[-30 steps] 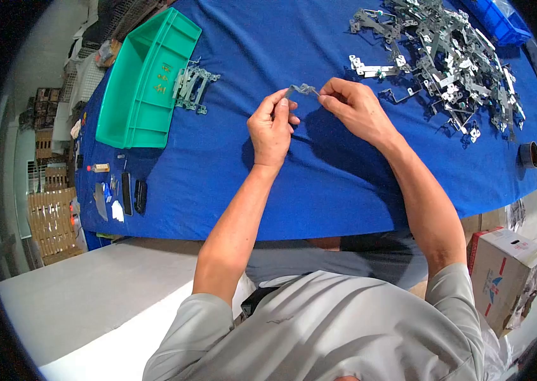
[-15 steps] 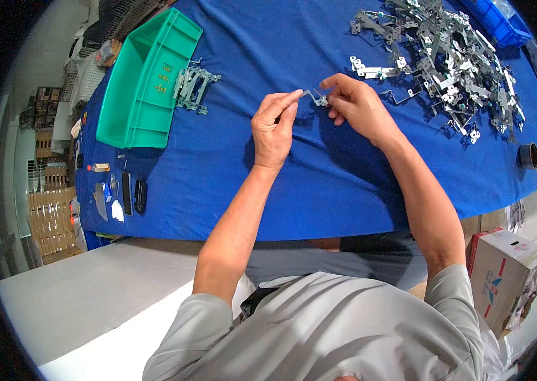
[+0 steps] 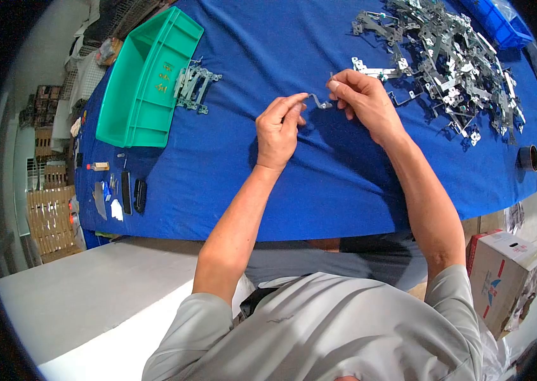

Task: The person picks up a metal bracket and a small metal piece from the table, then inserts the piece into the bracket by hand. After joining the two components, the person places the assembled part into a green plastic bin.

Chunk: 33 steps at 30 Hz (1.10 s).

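Note:
Near the middle of the blue cloth (image 3: 218, 190), my left hand (image 3: 280, 129) pinches one end of a small bent metal part (image 3: 322, 103), which sticks out to the right. My right hand (image 3: 365, 103) is closed in a pinch just right of that part, with a small thin piece (image 3: 331, 76) showing at its fingertips; what the piece is cannot be made out. Beyond my right hand a metal bracket (image 3: 376, 71) lies on the cloth, beside a large heap of metal brackets (image 3: 449, 66).
At the left stands a green bin (image 3: 150, 82), with a small stack of brackets (image 3: 197, 87) against its right side. Black tools (image 3: 139, 195) lie at the lower left. A blue crate (image 3: 500, 25) is at the upper right, above dark round tubes (image 3: 529, 157). A carton (image 3: 503, 273) stands below.
My right hand has moved slightly right, and a gap now shows between its fingertips and the metal part. My left hand has shifted a little right, and the part has tilted.

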Each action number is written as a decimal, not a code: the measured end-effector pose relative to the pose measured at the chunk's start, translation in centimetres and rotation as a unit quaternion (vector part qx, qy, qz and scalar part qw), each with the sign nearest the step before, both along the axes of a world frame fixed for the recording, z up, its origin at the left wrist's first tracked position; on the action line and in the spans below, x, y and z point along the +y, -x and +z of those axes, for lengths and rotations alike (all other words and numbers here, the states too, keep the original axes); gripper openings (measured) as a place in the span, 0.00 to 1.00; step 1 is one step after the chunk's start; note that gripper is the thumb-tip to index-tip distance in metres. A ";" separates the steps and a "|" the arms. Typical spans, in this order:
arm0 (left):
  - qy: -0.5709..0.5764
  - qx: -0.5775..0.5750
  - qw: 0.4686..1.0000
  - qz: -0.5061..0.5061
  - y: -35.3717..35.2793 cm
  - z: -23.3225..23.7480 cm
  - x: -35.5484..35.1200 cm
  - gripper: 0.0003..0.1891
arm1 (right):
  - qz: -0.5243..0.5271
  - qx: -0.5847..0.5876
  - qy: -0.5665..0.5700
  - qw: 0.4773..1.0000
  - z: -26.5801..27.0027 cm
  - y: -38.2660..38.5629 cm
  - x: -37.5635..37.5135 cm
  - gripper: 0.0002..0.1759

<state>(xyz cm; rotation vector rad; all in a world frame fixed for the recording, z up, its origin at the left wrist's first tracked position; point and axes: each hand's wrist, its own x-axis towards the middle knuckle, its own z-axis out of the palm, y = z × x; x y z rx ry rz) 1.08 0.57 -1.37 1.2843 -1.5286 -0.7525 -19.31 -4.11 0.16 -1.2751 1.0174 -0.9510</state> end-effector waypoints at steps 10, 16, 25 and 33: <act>-0.049 0.096 0.991 0.078 0.2 0.0 0.0 0.12 | 0.062 0.092 0.068 0.991 1.1 -0.4 0.9 0.14; -0.046 0.094 0.992 0.065 0.1 -0.2 0.0 0.12 | 0.056 0.104 0.069 0.991 1.1 -0.4 1.0 0.14; 0.027 0.050 0.998 0.024 -0.2 0.0 -0.2 0.12 | 0.037 0.183 0.147 0.971 -0.4 -0.3 0.5 0.10; 0.055 0.011 0.998 0.003 -0.3 0.0 -0.1 0.11 | 0.043 -0.049 -0.050 0.997 0.3 -0.4 0.4 0.11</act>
